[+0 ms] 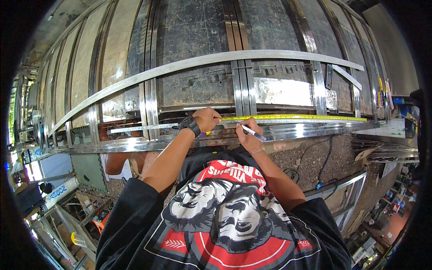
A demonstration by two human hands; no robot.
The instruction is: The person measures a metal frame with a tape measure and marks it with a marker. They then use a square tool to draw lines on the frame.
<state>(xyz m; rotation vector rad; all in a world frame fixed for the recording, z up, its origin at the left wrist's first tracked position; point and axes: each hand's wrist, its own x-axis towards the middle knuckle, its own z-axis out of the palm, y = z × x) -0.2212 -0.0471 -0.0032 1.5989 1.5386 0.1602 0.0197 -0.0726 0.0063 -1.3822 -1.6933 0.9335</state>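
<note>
My left hand [208, 119], with a black watch on its wrist, pinches the yellow tape measure [292, 118] by its blade. The blade runs out to the right along a narrow silvery metal bar [155, 127]. A small yellow and purple thing just below the left hand is mostly hidden, so its kind is unclear. Between the fingers of my right hand [248, 135] is a white marker pen [253, 133], slanting down to the right. The fingertips of that hand are at the metal bar, just below the blade; whether the pen's tip touches the metal is hidden.
A long flat metal strip [216, 59] lies bowed across the slatted metal frame table [245, 85]. Shiny rails [297, 130] run along its near edge. At the right, a dark cable [327, 157] lies on the gravel near a metal frame [353, 193]. Clutter with an orange tool [101, 220] stands at lower left.
</note>
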